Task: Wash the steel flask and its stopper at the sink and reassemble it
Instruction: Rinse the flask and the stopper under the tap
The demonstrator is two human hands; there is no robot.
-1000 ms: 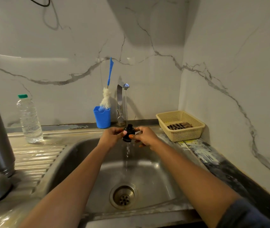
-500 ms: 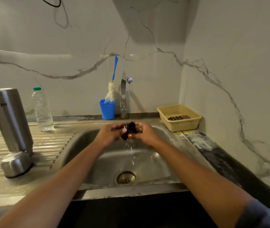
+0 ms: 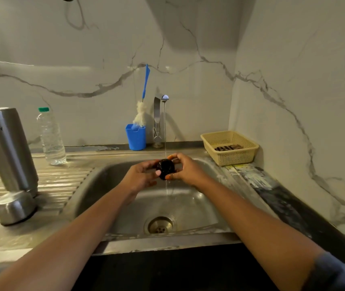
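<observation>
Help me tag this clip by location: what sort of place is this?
Probably a home kitchen: a stainless steel sink with ribbed drainboard, a running steel tap, and a blue plastic cup holding a brush.

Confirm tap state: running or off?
Running. A thin stream drops from the tap onto the stopper, gripped by the left hand and right hand, then falls into the sink.

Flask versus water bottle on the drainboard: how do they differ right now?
The flask is opaque brushed steel; the bottle is clear plastic. The flask's lettering reads inverted; the bottle wears a green cap on top. The flask looks wider and stands nearer the camera; the bottle sits back by the wall. Both stand on the drainboard, left of the sink.
</observation>
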